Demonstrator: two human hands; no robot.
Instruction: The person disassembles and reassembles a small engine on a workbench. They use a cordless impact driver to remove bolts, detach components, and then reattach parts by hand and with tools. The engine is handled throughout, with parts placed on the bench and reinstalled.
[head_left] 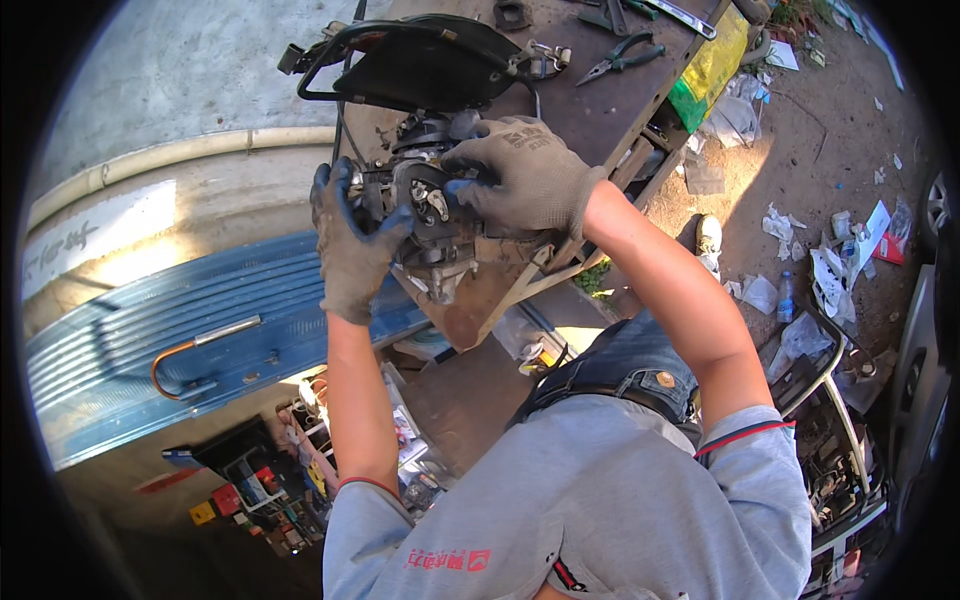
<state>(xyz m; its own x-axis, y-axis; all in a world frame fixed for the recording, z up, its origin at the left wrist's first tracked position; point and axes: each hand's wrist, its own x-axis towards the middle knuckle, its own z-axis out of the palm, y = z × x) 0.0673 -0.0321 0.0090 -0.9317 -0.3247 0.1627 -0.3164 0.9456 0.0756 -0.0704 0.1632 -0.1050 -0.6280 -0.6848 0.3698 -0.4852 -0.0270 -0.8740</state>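
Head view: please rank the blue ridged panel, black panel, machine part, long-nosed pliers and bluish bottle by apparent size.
1. Blue ridged panel
2. Black panel and machine part: unsure, the latter is partly covered
3. Long-nosed pliers
4. Bluish bottle

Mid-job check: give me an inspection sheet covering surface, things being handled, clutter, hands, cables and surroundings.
Surface: brown table, marked and worn.
Things handled: metal-and-black machine part on the table, in front of a black panel with a tubular frame.
Clutter: pliers on the table; paper and plastic scraps, plus a bottle, on the ground.
Hands: both gloved; left hand at the part's left side, right hand at its right.
Cables: none identifiable with certainty.
Surroundings: blue ridged metal panel left; car right.
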